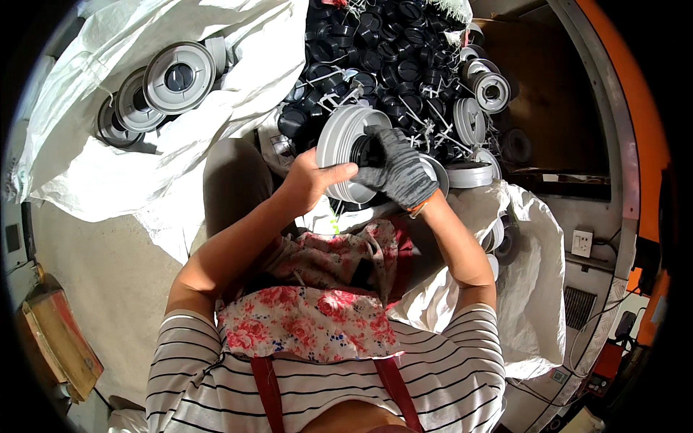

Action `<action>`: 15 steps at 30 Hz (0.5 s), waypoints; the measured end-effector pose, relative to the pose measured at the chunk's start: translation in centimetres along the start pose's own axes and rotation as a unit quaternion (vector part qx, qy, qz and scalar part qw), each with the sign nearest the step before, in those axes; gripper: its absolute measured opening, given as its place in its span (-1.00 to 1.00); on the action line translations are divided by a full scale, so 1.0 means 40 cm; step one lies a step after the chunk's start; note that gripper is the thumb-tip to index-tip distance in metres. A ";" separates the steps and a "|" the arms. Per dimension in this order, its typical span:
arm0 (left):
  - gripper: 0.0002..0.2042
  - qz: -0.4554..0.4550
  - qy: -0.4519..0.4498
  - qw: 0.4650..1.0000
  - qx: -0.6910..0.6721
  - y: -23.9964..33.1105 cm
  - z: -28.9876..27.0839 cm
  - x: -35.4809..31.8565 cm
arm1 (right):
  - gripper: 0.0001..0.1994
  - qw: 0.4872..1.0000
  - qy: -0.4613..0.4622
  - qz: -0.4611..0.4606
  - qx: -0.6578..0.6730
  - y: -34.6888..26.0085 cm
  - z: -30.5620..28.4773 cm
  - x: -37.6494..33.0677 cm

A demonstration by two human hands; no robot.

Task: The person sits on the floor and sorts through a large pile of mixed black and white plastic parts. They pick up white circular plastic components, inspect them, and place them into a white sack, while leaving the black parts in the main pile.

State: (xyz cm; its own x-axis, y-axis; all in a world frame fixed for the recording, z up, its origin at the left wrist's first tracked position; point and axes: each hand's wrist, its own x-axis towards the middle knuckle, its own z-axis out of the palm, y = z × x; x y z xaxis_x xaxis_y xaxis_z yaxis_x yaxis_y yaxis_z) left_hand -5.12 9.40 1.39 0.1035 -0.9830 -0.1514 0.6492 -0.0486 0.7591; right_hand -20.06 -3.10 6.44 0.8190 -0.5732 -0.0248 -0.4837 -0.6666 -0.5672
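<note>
A round grey plastic part (336, 143) with a ribbed wall is held up in front of me, tilted on its side. My bare left hand (312, 182) grips its near left rim, thumb laid across the edge. On the right, my right hand (404, 169) wears a grey knit glove. Its fingers close round a black cap (364, 150) seated in the middle of the grey part; the glove hides some of the cap. Just beyond both hands lies a heap of black caps (408, 70) mixed with thin pale plastic sprues (426, 133).
A white woven sack (253, 43) at the left carries several grey parts with black centres (178, 77). More grey parts (469, 121) lie right of the heap. Another white sack (534, 289) stands at my right, beside a machine with an orange edge (635, 130) and a wall socket (582, 243).
</note>
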 end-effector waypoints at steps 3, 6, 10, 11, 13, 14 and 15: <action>-0.68 -0.045 0.015 0.999 0.012 0.003 -0.011 -0.026 | -0.20 0.994 -0.005 -0.092 -0.051 -0.011 0.024 -0.008; -0.72 -0.099 -0.022 0.986 0.133 0.064 0.006 -0.052 | -0.34 0.973 -0.029 -0.206 -0.100 -0.029 0.004 -0.036; -0.73 -0.139 -0.028 0.990 -0.011 0.079 0.006 -0.064 | -0.39 0.938 -0.011 -0.317 -0.138 -0.016 0.015 -0.052; -0.72 -0.138 -0.038 0.989 -0.040 0.078 0.008 -0.067 | -0.38 0.940 -0.007 -0.318 -0.121 -0.012 0.016 -0.051; -0.68 -0.133 -0.060 0.984 -0.098 0.070 0.016 -0.074 | -0.36 0.955 0.003 -0.282 -0.093 -0.003 0.029 -0.059; -0.63 -0.149 -0.008 0.982 -0.115 0.063 0.032 -0.077 | -0.35 0.969 0.008 -0.239 -0.057 -0.007 0.035 -0.074; -0.65 -0.117 -0.009 0.990 -0.072 0.050 0.030 -0.083 | -0.33 0.981 0.011 -0.195 -0.019 -0.013 0.043 -0.081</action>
State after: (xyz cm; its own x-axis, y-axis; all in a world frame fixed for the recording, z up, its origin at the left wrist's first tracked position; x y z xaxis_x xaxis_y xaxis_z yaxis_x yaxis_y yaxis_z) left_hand -5.07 12.34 4.18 -0.0739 -0.9510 -0.3001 0.7555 -0.2499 0.6057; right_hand -21.95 -0.08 5.41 0.9370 -0.2818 0.2062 -0.1468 -0.8536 -0.4998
